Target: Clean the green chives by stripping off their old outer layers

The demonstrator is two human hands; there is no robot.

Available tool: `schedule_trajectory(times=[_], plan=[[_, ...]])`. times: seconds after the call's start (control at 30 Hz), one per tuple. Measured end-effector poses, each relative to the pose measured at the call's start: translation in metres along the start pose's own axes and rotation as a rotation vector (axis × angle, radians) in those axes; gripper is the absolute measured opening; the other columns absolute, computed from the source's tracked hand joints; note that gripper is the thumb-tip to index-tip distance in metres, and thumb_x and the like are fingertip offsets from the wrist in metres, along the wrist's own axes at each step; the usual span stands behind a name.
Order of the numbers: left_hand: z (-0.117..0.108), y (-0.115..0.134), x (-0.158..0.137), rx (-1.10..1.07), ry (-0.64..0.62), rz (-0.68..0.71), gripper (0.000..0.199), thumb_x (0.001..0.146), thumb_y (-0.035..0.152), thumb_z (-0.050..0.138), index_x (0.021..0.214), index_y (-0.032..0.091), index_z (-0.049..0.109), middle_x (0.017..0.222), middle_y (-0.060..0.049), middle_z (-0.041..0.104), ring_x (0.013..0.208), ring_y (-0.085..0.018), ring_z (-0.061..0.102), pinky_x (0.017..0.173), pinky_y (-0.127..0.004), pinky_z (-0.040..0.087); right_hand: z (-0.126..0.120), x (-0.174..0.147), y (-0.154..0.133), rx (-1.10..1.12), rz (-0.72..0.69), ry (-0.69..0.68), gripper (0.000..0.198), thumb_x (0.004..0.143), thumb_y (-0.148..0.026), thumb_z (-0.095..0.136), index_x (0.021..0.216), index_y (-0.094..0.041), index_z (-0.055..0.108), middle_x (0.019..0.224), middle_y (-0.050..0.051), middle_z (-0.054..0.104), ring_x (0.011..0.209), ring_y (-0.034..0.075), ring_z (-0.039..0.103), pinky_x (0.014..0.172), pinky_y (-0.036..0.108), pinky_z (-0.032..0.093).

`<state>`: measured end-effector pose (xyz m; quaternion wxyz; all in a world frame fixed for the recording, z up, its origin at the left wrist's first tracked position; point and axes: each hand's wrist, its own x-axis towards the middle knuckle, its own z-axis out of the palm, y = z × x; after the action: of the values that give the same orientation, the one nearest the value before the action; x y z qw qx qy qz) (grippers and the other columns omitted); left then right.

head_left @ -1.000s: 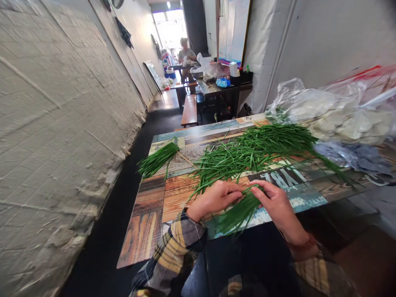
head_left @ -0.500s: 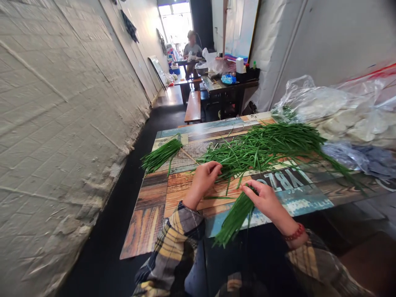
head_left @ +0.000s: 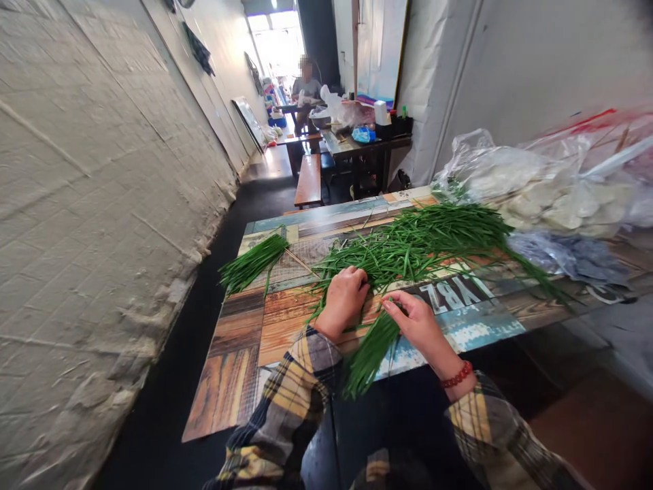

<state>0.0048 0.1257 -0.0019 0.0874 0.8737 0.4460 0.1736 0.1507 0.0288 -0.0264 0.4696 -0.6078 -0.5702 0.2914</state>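
Observation:
My right hand [head_left: 411,320] is closed around the upper end of a bundle of garlic chives [head_left: 375,350], whose long leaves hang down past the near edge of the table. At the near side of a loose pile of garlic chives [head_left: 408,238], my left hand [head_left: 348,299] has its fingers curled into the leaves. Blades stick out on the left of that hand; its fingertips are hidden. A second, neater bundle of chives [head_left: 255,263] lies at the table's left end, beside a thin pair of sticks [head_left: 302,263].
Clear plastic bags with pale, rounded pieces [head_left: 556,197] crowd the table's right end, near a grey-blue plastic bag [head_left: 566,255]. A rough white wall [head_left: 92,204] runs along the left. Behind are a bench [head_left: 308,180], a cluttered table [head_left: 352,143] and a seated person [head_left: 306,87].
My left hand has moved down onto the near edge of the pile and curled in, with blades now showing to its left. The view has shifted slightly right.

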Motion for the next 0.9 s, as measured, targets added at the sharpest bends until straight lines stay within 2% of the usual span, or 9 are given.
schedule_trajectory(times=[0.13,0.23,0.33,0.43,0.5,0.67,0.77,0.9], plan=[[-0.004,0.003,-0.005,0.056,-0.005,-0.037,0.011,0.081,0.023,0.058,0.090,0.018,0.058,0.088,-0.006,0.059,0.082,-0.020,0.055,0.071,-0.030,0.040,-0.001,-0.002,0.000,0.055,0.031,-0.008,0.030,0.086,-0.041,0.051,0.101,-0.020,0.066,0.083,0.004,0.070,0.073,0.019,0.064,0.062,0.027,0.049],[-0.005,0.001,-0.008,0.065,-0.040,-0.057,0.007,0.081,0.024,0.058,0.085,0.019,0.058,0.086,-0.006,0.060,0.080,-0.019,0.055,0.071,-0.030,0.039,-0.001,-0.003,0.004,0.064,0.015,-0.002,0.029,0.085,-0.041,0.053,0.100,-0.020,0.067,0.085,0.004,0.070,0.075,0.019,0.064,0.062,0.027,0.049],[-0.003,-0.003,-0.008,-0.016,-0.038,-0.071,0.004,0.080,0.019,0.056,0.079,0.019,0.059,0.081,-0.005,0.060,0.076,-0.017,0.055,0.069,-0.028,0.039,-0.001,-0.003,0.007,0.034,0.015,0.008,0.030,0.084,-0.043,0.054,0.097,-0.020,0.068,0.081,0.004,0.070,0.067,0.018,0.062,0.058,0.026,0.048],[-0.002,-0.006,-0.006,-0.237,0.012,-0.064,0.006,0.077,0.015,0.054,0.074,0.017,0.059,0.074,-0.002,0.057,0.069,-0.014,0.051,0.064,-0.026,0.038,-0.001,-0.003,0.010,0.003,0.029,0.014,0.032,0.085,-0.046,0.052,0.094,-0.020,0.068,0.074,0.002,0.068,0.059,0.016,0.059,0.053,0.026,0.046],[-0.002,-0.006,-0.005,-0.460,0.018,-0.073,0.005,0.076,0.016,0.055,0.071,0.016,0.058,0.068,0.000,0.054,0.064,-0.011,0.048,0.060,-0.023,0.037,0.000,-0.003,0.011,0.003,0.018,0.036,0.032,0.085,-0.046,0.051,0.092,-0.020,0.068,0.073,0.002,0.068,0.060,0.016,0.059,0.057,0.027,0.047],[-0.002,0.003,-0.006,-0.994,-0.145,-0.097,0.011,0.073,0.023,0.058,0.069,0.013,0.054,0.063,0.003,0.049,0.055,-0.006,0.043,0.052,-0.018,0.035,0.000,-0.003,0.011,0.068,-0.001,0.092,0.028,0.086,-0.044,0.052,0.091,-0.020,0.066,0.085,0.005,0.070,0.077,0.020,0.065,0.069,0.030,0.050],[0.001,0.009,-0.008,-1.124,-0.229,-0.154,0.015,0.072,0.026,0.061,0.072,0.013,0.055,0.060,0.004,0.048,0.050,-0.005,0.041,0.048,-0.018,0.034,-0.001,-0.003,0.008,0.075,0.008,0.087,0.026,0.086,-0.041,0.052,0.094,-0.020,0.066,0.087,0.005,0.071,0.078,0.020,0.065,0.069,0.029,0.050],[0.002,0.012,-0.009,-1.162,-0.244,-0.191,0.017,0.072,0.028,0.062,0.075,0.012,0.056,0.058,0.004,0.049,0.048,-0.005,0.041,0.046,-0.018,0.032,-0.002,-0.002,0.004,0.056,-0.005,0.075,0.025,0.086,-0.037,0.052,0.096,-0.020,0.067,0.090,0.005,0.071,0.081,0.020,0.066,0.072,0.030,0.049]])
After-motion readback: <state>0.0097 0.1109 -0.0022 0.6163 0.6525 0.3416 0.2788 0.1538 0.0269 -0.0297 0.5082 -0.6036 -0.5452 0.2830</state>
